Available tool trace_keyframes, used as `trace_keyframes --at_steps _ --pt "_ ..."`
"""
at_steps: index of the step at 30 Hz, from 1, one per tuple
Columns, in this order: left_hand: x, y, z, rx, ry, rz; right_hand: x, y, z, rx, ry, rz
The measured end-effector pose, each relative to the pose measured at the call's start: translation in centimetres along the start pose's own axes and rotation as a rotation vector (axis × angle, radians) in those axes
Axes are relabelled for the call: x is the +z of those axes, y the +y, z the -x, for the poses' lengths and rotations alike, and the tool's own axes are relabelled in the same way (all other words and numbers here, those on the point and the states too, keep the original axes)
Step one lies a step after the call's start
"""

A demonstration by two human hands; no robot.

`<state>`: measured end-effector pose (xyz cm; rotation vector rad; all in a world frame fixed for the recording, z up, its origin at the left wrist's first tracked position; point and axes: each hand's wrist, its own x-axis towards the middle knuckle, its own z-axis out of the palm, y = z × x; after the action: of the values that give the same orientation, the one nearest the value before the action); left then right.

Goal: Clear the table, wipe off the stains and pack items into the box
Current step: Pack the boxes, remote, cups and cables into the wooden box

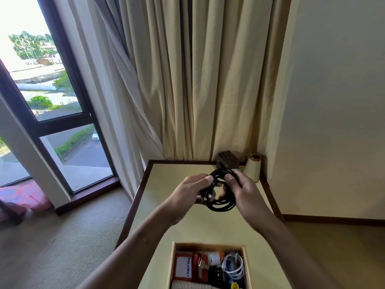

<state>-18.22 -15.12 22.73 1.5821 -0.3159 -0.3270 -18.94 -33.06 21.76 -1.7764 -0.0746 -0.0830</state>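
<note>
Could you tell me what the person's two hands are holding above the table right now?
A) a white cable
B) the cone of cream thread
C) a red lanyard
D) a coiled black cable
D: the left hand and the right hand both grip the coiled black cable above the table, while the white cable lies in the box.

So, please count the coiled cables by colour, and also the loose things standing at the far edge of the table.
black coiled cable: 1, held by left hand and right hand
white coiled cable: 1, inside the open box
dark carved box: 1
cream thread cone: 1
Total: 4
</note>
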Motion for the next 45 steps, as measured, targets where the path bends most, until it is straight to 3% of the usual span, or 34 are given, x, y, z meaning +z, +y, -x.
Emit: trace_keyframes --at_steps 3,6,8,12,14,19,23,28,31,33,37,39,41,45 --pt "0.4 0.8 -0.2 -0.056 -0.049 -0.006 -0.4 0.0 -0.3 -0.088 -0.027 0.288" --pt "1.4 0.4 -1.0 -0.008 0.102 -0.083 -0.2 -0.7 -0.3 -0.116 -0.057 0.350" --pt "1.6 0.0 -1.3 0.062 0.231 -0.075 0.1 -1.2 -0.4 -0.045 -0.031 0.156" --pt "2.6 -0.7 -1.0 0.118 0.351 0.098 0.8 -1.2 -0.5 0.249 0.111 -0.500" --pt "3.5 -1.4 -0.7 0.117 0.373 0.187 1.2 -1.3 -0.2 0.249 0.143 -0.575" --pt "4.0 -2.7 -0.1 -0.005 0.349 0.170 1.3 -1.2 -0.1 0.146 0.215 -0.561" --pt "2.6 -1.5 0.3 -0.168 0.130 -0.169 0.9 -0.9 -0.5 0.112 0.181 -0.313" --pt "2.2 0.1 0.0 0.009 0.043 -0.167 0.3 -2.0 -1.4 0.082 0.019 -0.084" --pt "3.6 -0.3 -1.1 0.070 0.235 -0.151 0.0 -2.4 -1.6 0.126 0.008 -0.206" --pt "4.3 -0.9 -1.5 0.092 0.367 -0.054 0.3 -2.4 -1.7 0.163 0.084 -0.354" --pt "6.9 -1.0 -1.4 0.063 0.547 0.245 2.2 -2.2 -1.7 0.194 0.478 -0.628" --pt "8.1 -0.8 -1.4 0.048 0.649 0.351 3.0 -2.1 -1.4 0.183 0.586 -0.662" --pt "8.2 -0.9 -1.4 0.096 0.678 0.343 3.6 -1.8 -1.1 0.111 0.605 -0.605" --pt "6.7 -1.2 -1.1 0.270 0.539 0.090 3.4 -1.3 -1.1 -0.104 0.526 -0.323"
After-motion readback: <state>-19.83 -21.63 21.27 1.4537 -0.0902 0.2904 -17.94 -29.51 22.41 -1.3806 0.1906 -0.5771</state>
